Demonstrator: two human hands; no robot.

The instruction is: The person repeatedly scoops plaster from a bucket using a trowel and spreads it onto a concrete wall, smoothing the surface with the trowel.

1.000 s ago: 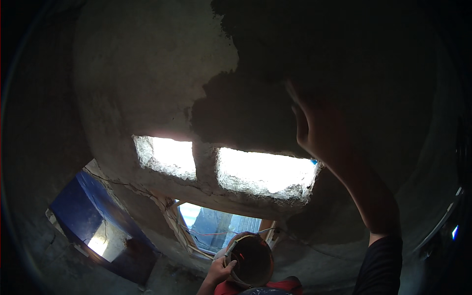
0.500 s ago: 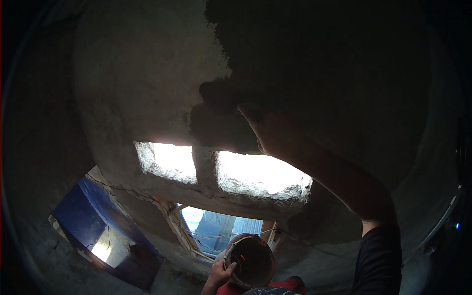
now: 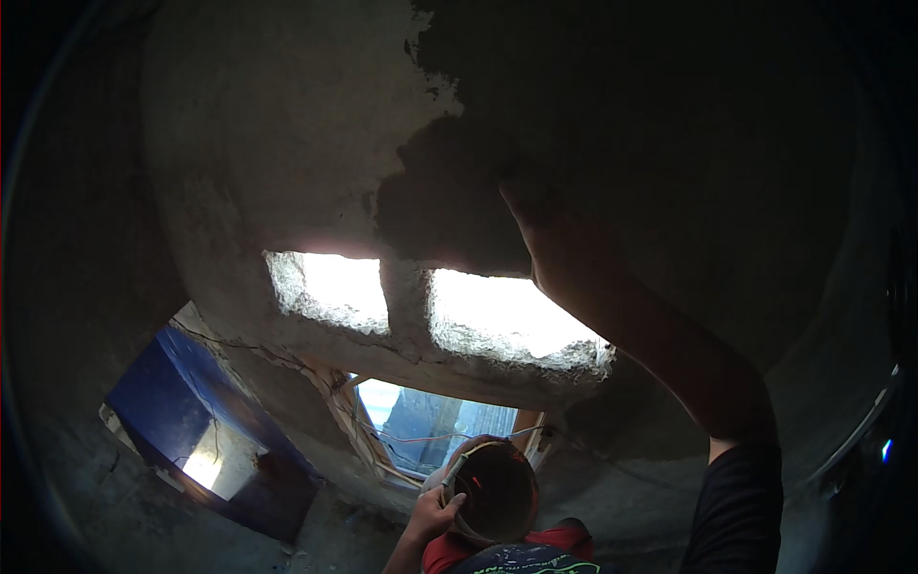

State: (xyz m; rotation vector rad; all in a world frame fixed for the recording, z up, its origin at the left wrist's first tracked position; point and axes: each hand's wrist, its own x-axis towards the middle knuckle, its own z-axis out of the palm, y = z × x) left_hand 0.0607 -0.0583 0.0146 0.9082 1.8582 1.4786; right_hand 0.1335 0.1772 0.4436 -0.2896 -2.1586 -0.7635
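My left hand (image 3: 435,515) grips the rim of a round bucket (image 3: 507,502), low in the view and close to my body. The bucket's inside is dark, with a small red glint; its contents cannot be made out. My right arm reaches up, with the right hand (image 3: 553,234) at the dark, wet-looking patch (image 3: 449,206) on the grey wall (image 3: 277,143). Those fingers look closed, but deep shadow hides what they hold. The patch has a ragged left edge against the paler wall.
Two bright rectangular openings (image 3: 344,292) pierce the wall below the patch. Under them is a wood-framed window (image 3: 445,421) with thin wires strung across it. A blue-sided doorway or recess (image 3: 163,392) lies at lower left.
My right hand has moved right along the wall, away from the patch's left edge. The dark patch reaches further up and left of the hand. My left hand still holds the bucket.
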